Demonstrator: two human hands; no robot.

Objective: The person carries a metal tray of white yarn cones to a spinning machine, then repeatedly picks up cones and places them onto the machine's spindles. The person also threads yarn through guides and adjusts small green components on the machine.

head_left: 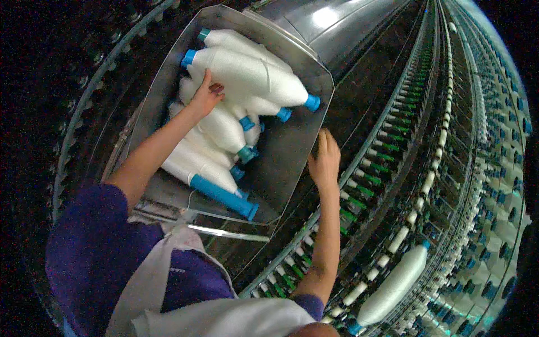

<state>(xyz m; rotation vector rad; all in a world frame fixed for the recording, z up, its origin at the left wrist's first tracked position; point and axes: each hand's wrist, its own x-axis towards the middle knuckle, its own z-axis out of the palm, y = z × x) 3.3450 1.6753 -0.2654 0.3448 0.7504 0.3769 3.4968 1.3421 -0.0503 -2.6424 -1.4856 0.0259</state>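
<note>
A metal bin (295, 168) in front of me holds several large white roving bobbins (241, 70) with blue or green tube ends, heaped at angles. My left hand (209, 101) is over the heap, against the upper bobbins. Its thumb points up and its fingers are apart and partly bent; nothing is gripped in it. Just outside the bin's right wall is my right hand (325, 160), fingers stretched out close together beside the rim. I cannot tell whether it touches the metal. A mostly bare blue tube (222, 195) lies at the near end of the heap.
A long spinning frame curves along the right, with a row of green-and-white spindles (359, 188) close to my right arm. One full white bobbin (393, 286) lies on the machine at lower right. More machinery (95, 73) runs along the dark left side.
</note>
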